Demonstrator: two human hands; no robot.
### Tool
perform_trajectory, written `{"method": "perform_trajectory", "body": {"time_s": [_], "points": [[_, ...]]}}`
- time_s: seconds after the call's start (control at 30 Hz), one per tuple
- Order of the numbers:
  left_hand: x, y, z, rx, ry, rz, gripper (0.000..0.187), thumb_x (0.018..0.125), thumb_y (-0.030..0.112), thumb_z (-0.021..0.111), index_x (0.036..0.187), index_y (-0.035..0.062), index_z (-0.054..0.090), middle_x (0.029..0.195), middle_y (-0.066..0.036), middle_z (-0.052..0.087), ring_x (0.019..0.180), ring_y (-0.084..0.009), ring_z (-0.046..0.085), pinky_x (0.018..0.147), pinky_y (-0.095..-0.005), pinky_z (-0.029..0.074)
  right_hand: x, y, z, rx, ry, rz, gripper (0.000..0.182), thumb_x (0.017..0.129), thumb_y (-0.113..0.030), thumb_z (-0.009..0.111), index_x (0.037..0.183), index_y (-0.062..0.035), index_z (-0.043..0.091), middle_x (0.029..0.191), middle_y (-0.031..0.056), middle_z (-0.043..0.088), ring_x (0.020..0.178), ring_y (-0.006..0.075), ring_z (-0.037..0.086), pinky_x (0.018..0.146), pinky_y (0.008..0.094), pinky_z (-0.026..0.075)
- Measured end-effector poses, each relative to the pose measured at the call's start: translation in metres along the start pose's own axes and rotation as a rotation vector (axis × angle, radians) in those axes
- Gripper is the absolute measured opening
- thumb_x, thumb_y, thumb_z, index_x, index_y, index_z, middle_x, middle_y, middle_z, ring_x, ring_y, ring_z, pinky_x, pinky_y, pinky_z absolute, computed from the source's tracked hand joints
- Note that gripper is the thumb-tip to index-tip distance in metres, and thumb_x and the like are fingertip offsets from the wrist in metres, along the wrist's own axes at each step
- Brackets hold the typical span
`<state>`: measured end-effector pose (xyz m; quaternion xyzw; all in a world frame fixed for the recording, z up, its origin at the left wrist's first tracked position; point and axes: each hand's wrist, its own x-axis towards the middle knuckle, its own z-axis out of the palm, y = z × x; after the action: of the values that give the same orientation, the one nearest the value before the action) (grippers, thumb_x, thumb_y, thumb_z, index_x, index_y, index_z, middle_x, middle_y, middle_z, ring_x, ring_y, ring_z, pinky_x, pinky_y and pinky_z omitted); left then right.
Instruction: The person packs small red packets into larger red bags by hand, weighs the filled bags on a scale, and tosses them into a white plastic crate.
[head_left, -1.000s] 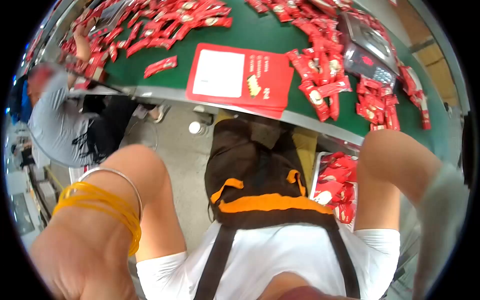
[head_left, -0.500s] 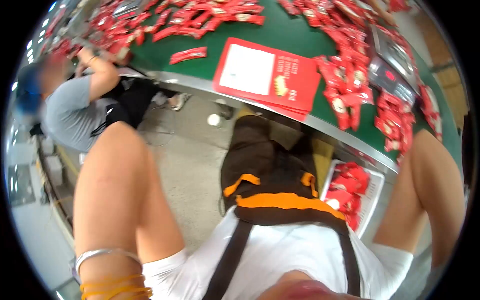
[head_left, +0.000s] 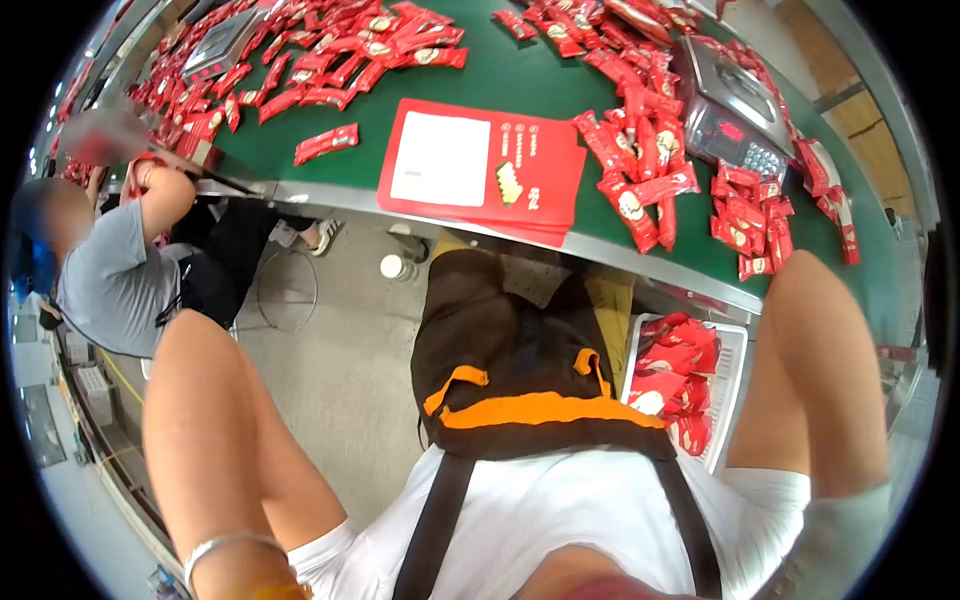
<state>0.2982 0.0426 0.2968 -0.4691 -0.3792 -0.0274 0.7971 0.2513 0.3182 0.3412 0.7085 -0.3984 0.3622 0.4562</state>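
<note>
Both my arms are bent, elbows near the table, forearms running down to the bottom corners. A silver bangle (head_left: 235, 541) rings my left wrist; that hand is outside the picture. Something pale and grey (head_left: 848, 520) covers my lower right forearm, and no right hand can be made out. Beyond my arms, flat red printed bags (head_left: 535, 180) lie stacked at the front edge of the green table (head_left: 490, 78). One red sachet (head_left: 327, 144) lies apart to their left. More red sachets (head_left: 640, 165) are heaped to their right, beside a scale (head_left: 735, 110).
A co-worker in a grey shirt (head_left: 115, 260) sits at the left. Under the table's edge stands a white basket (head_left: 733, 372) with red packets (head_left: 680, 365). A second scale (head_left: 222, 45) is at the back left. A white round object (head_left: 396, 268) is on the floor.
The view has shifted, so the table items appear farther left. My left elbow sits lower in the picture. The pale grey covering on my right forearm shows more.
</note>
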Motion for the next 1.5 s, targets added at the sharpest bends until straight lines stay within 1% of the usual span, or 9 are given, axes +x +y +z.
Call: {"method": "perform_trajectory", "body": {"time_s": [0.17,0.27,0.3,0.4,0.5,0.6,1.07,1.23,1.5], "points": [[-0.039,0.042,0.005,0.12,0.15,-0.123,0.039,0.095,0.03,0.055,0.119,-0.0008,0.06,0.122,-0.017,0.06,0.108,-0.0246,0.058,0.093,-0.038,0.047,-0.058,0.007,0.014,-0.046,0.232,0.173,0.047,0.091,-0.015,0.06,0.135,-0.0036,0.05,0.128,0.0125,0.057,0.113,0.023,0.058,0.098,0.0347,0.045],[-0.124,0.103,0.0,-0.063,-0.957,-1.328,0.042,0.084,0.014,0.064,0.126,0.0117,0.061,0.135,-0.012,0.053,0.129,-0.0344,0.046,0.11,-0.0511,0.031,-0.191,0.026,0.083,-0.114,0.083,1.39,0.045,0.092,-0.014,0.059,0.135,-0.0038,0.052,0.126,0.0121,0.058,0.112,0.0224,0.06,0.097,0.034,0.046],[-0.183,0.11,0.007,0.077,-1.002,-1.231,0.038,0.079,0.011,0.066,0.117,0.0091,0.065,0.133,-0.016,0.052,0.127,-0.0356,0.048,0.111,-0.0519,0.031,-0.239,0.035,0.109,-0.185,-0.127,1.601,0.048,0.089,-0.007,0.061,0.135,-0.0018,0.05,0.128,0.0117,0.056,0.115,0.0216,0.057,0.099,0.0326,0.045],[-0.297,0.117,-0.02,0.435,-1.069,-1.522,0.053,0.086,0.028,0.064,0.131,0.0024,0.052,0.137,-0.022,0.048,0.133,-0.0387,0.038,0.109,-0.0557,0.029,-0.354,0.026,0.153,-0.339,-0.318,1.834,0.071,0.084,-0.037,0.068,0.138,0.0013,0.043,0.135,0.0272,0.048,0.123,0.0426,0.049,0.104,0.0468,0.04],[-0.354,0.097,-0.044,0.535,-1.573,-2.03,0.064,0.084,0.037,0.066,0.132,-0.0016,0.047,0.135,-0.027,0.048,0.128,-0.0426,0.044,0.104,-0.0532,0.037,-0.396,0.037,0.168,-0.355,-0.06,2.034,0.066,0.083,-0.031,0.068,0.134,0.0027,0.045,0.128,0.0257,0.054,0.116,0.0379,0.056,0.098,0.0427,0.046],[-0.376,0.087,-0.05,0.395,-1.577,-2.056,0.072,0.08,0.04,0.069,0.129,-0.0058,0.045,0.126,-0.029,0.055,0.115,-0.043,0.056,0.099,-0.0472,0.044,-0.385,0.064,0.171,-0.019,0.386,2.156,0.051,0.079,-0.018,0.072,0.12,0.0045,0.052,0.116,0.0198,0.062,0.098,0.0273,0.065,0.083,0.036,0.054],[-0.344,0.09,-0.081,0.185,-0.839,-2.06,0.063,0.073,0.018,0.08,0.123,-0.0047,0.049,0.109,-0.018,0.067,0.098,-0.0274,0.066,0.089,-0.0339,0.05,-0.315,0.073,0.165,-0.017,0.083,1.736,0.044,0.081,-0.004,0.069,0.121,0.0037,0.052,0.115,0.0138,0.064,0.106,0.0186,0.062,0.094,0.0299,0.047],[-0.351,0.08,-0.083,-0.332,0.141,-1.909,0.087,0.089,0.05,0.066,0.148,0.0068,0.018,0.145,-0.02,0.043,0.136,-0.0299,0.041,0.114,-0.0432,0.03,-0.316,0.05,0.146,0.224,0.213,1.478,0.046,0.081,0.012,0.064,0.121,-0.0018,0.047,0.117,0.0124,0.061,0.109,0.0202,0.061,0.096,0.0329,0.049],[-0.366,0.093,-0.096,-0.466,-0.179,-2.043,0.075,0.076,0.037,0.082,0.133,0.0004,0.05,0.111,-0.01,0.066,0.097,-0.0202,0.063,0.09,-0.0339,0.049,-0.335,0.049,0.157,0.394,0.23,1.59,0.06,0.077,0.009,0.072,0.131,-0.003,0.049,0.12,0.0097,0.061,0.113,0.0189,0.06,0.096,0.0317,0.05]]}}
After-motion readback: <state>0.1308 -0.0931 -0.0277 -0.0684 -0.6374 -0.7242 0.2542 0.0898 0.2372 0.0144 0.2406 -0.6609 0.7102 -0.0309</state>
